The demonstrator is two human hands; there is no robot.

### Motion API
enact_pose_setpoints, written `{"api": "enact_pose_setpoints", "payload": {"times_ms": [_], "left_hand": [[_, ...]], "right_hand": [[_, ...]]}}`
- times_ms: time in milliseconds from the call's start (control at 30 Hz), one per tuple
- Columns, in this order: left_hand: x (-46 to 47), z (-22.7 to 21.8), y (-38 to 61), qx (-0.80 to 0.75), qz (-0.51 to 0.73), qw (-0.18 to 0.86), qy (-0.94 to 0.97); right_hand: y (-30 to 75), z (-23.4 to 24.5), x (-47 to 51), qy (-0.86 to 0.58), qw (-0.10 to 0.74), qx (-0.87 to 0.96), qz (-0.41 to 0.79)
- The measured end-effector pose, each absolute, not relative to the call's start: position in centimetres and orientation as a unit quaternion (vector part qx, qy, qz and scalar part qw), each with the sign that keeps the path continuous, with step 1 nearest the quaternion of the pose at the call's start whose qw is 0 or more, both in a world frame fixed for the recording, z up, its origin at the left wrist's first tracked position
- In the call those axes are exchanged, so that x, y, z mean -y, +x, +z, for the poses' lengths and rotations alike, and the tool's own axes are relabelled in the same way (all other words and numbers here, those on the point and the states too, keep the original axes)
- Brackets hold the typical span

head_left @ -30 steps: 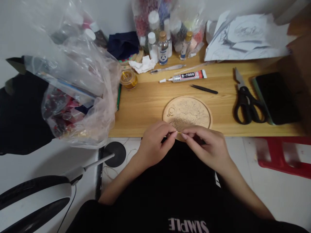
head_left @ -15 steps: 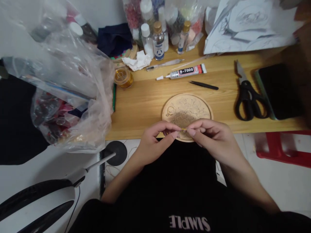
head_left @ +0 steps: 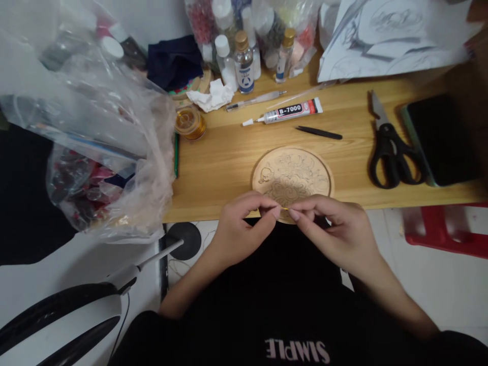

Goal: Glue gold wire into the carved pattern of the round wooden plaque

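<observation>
Between my two hands runs a short piece of thin gold wire (head_left: pixel 284 208). My left hand (head_left: pixel 244 226) pinches one end of it between thumb and forefinger. The other end is pinched by the thumb and forefinger of my right hand (head_left: pixel 335 223). Just beyond the fingertips lies a round wooden plate (head_left: pixel 331 179) with a line drawing on its face. At the plate's left side, a small outline (head_left: pixel 266 175) looks gold. My hands cover part of the plate's near edge.
Behind the plate lie black tweezers (head_left: pixel 319 132), a B-7000 glue tube (head_left: pixel 287 111) and a pen (head_left: pixel 255 101). Black scissors (head_left: pixel 389 147) and a phone (head_left: pixel 442 142) are at right. A spool of gold wire (head_left: pixel 190 123) stands left, beside a plastic bag (head_left: pixel 148 152). Small bottles (head_left: pixel 244 66) line the back.
Both hands have come slightly nearer to my body, still pinching the wire. The whole view has shifted a little, and the things on the table stay in place.
</observation>
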State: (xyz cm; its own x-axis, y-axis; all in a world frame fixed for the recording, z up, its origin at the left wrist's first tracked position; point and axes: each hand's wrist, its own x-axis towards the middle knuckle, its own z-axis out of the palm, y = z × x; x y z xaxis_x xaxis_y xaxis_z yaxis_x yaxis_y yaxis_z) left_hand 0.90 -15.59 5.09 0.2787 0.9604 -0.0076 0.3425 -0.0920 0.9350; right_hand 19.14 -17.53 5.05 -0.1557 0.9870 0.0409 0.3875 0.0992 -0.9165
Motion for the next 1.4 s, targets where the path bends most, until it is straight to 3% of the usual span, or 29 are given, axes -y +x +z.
{"api": "enact_pose_setpoints", "payload": {"times_ms": [200,400,500,600,733,933,1067,1400], "left_hand": [[15.3,5.1,1.0,-0.505,0.309,0.435,0.678],[15.1,5.0,0.7,-0.507,0.327,0.472,0.642],[14.9,4.8,0.6,-0.51,0.35,0.458,0.638],[14.8,4.7,0.7,-0.488,0.383,0.411,0.668],[14.5,4.9,0.9,-0.413,0.442,0.329,0.725],[13.9,5.3,0.7,-0.355,0.448,0.2,0.796],[13.9,5.1,0.5,-0.372,0.439,0.141,0.806],[13.6,4.5,0.3,-0.405,0.449,0.161,0.78]], "right_hand": [[19.1,5.0,17.7,-0.536,0.363,0.634,0.423],[20.4,5.0,17.5,-0.458,0.321,0.505,0.657],[21.6,5.1,17.6,-0.436,0.281,0.497,0.696],[22.5,5.5,18.1,-0.467,0.277,0.555,0.63],[22.8,6.4,19.0,-0.496,0.315,0.7,0.406],[22.6,6.6,19.1,-0.447,0.28,0.826,0.2],[22.6,6.4,18.7,-0.44,0.268,0.841,0.165],[22.7,6.2,18.0,-0.438,0.268,0.837,0.189]]}}
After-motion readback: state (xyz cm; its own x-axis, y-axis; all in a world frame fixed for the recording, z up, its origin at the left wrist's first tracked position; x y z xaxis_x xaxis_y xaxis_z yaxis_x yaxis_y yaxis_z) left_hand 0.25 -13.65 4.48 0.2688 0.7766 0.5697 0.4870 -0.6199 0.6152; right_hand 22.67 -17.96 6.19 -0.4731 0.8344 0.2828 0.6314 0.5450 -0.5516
